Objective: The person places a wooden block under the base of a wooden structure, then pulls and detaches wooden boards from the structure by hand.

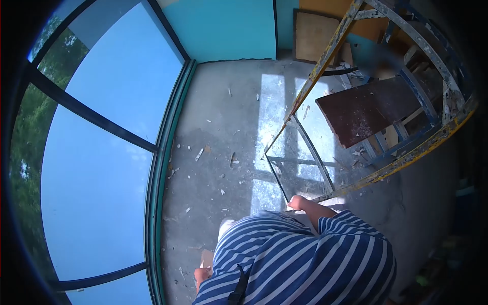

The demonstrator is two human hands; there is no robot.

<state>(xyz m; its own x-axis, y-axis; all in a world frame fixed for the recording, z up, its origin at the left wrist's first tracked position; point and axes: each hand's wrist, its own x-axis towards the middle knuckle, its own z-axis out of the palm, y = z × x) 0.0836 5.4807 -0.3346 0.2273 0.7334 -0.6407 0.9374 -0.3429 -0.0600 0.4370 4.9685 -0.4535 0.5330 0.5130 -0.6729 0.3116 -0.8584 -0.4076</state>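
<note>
At the lower left, my left hand [202, 275] is closed beside my striped shirt. A tan flat piece [206, 258] sticks up from it; its kind is unclear and most of it is hidden. My right hand [298, 203] reaches forward from the striped sleeve, its fingers curled around the near end of a paint-spattered ladder [378, 175]. The ladder's yellow rails and dark crossbars stretch away to the upper right, tilted in this view.
Tall windows [101, 188] with a green-edged sill run along the left. Debris litters the concrete floor [218, 117]. A dark brown board [368, 109] lies among scrap wood on the right. A framed panel [315, 38] leans by the turquoise wall [231, 30].
</note>
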